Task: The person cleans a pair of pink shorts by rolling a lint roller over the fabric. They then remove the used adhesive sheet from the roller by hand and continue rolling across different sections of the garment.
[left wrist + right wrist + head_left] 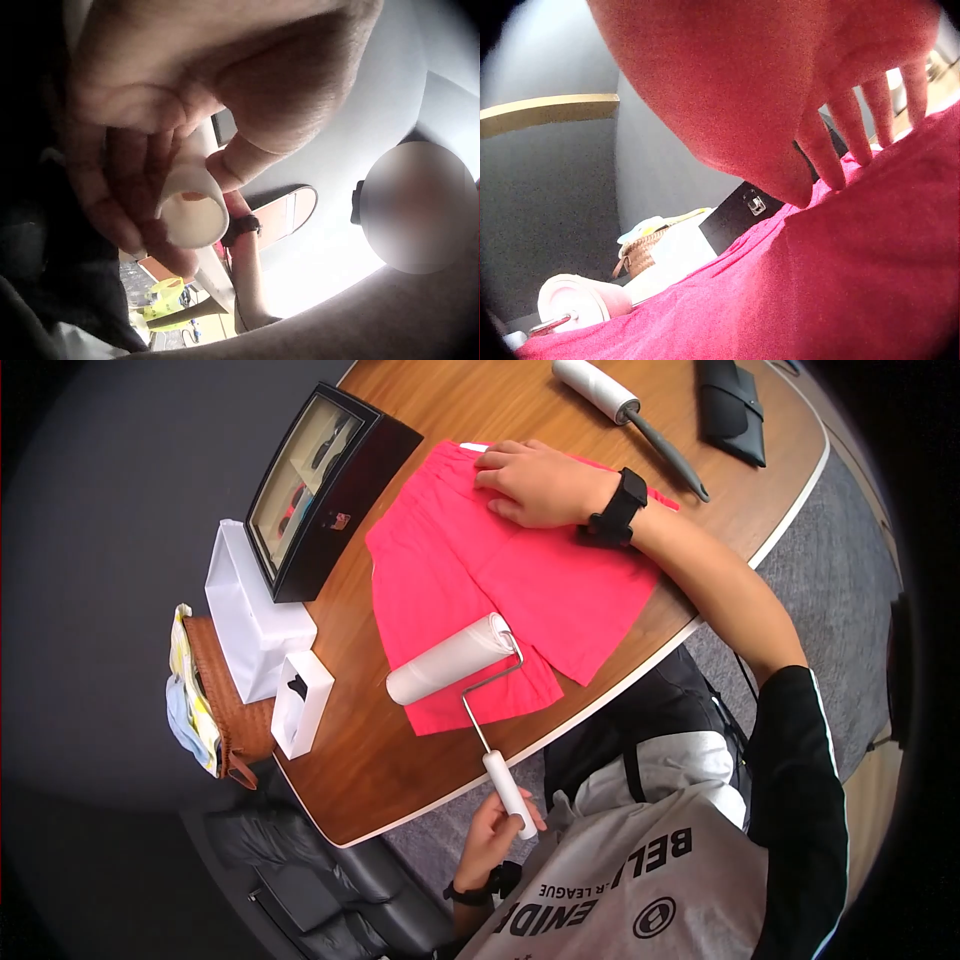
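A: Why does the right hand (548,488) rest, fingers parted, on the pink shorts (420,585)?

B: Probably to steady them on the bench (350,790); the left hand (485,838) grips the roller (450,658) by its handle, its drum over one leg.

A: And the containers?

B: Small white box (312,712): black item (297,686). Woven basket (228,685): cloths (200,722).

Black snap pouch (730,410), grey-handled lint roller (600,390): both clipped by head view's top edge. Grey-and-black shirt (640,860): runs off bottom, lettering partly lost in folds. Pink shorts (500,575): waistband partly under right hand (545,485). Display case (345,490): contents too small to identify. Left wrist view: round patch (418,208) blurred. Right wrist view: wire-frame roller (581,300) partly behind fabric.
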Motion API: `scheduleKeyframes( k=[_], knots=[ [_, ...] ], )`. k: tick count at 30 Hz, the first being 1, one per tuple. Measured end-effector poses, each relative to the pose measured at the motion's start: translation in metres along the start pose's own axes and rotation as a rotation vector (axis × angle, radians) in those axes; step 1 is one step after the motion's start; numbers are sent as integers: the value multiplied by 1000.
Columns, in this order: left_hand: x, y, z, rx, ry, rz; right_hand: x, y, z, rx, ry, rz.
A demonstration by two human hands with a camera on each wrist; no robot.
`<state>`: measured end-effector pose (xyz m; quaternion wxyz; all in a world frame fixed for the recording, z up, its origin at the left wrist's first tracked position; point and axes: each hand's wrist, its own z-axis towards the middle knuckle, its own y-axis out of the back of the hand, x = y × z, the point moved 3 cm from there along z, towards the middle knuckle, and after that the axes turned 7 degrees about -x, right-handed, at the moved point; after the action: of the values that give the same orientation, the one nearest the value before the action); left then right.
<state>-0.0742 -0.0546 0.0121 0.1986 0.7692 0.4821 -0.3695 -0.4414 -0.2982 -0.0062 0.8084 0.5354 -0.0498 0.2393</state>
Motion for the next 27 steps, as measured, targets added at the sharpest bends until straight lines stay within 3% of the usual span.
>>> scheduleKeyframes(
  k=[7,13,16,19,21,27],
  knots=[
    [10,0,2,-17,15,43,4,4,2,69,-61,12],
    [37,5,-7,86,118,103,2,0,1,58,-55,-4],
    [38,0,-12,108,94,132,3,2,1,-30,-2,-21],
    [37,-4,-17,112,23,148,3,2,1,62,-59,-10],
    [35,-5,-22,77,13,-80,4,2,1,33,-48,7],
    [33,-11,-22,48,-90,-166,5,5,1,49,-46,-6]
  ],
)
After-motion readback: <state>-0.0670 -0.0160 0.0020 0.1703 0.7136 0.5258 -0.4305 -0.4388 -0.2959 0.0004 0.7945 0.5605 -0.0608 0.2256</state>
